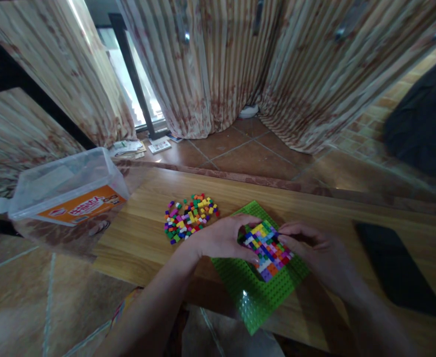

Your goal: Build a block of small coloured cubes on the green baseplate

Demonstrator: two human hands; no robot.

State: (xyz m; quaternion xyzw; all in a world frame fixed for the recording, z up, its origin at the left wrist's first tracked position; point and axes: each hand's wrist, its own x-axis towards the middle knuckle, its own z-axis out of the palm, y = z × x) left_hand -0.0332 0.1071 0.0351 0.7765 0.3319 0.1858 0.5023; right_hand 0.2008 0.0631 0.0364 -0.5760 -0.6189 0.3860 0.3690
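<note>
A block of small, many-coloured building bricks (268, 250) rests on a green studded baseplate (255, 310), which lies turned at an angle on the table. From the left, my left hand (225, 238) clasps the block, its thumb along the near side and its fingers at the far side. My right hand (314, 248) is closed at the block's right edge, thumb and forefinger together. Something dark blue shows at those fingertips; whether it is a loose brick or part of the block I cannot tell. A pile of loose bricks (190, 218) lies left of the baseplate.
The wooden table (129, 248) carries a black flat slab (400, 267) at the right. At its left end is a clear plastic tub (69, 183) with an orange label. Striped curtains (218, 74) hang beyond the tiled floor. Papers (127, 148) lie near the window.
</note>
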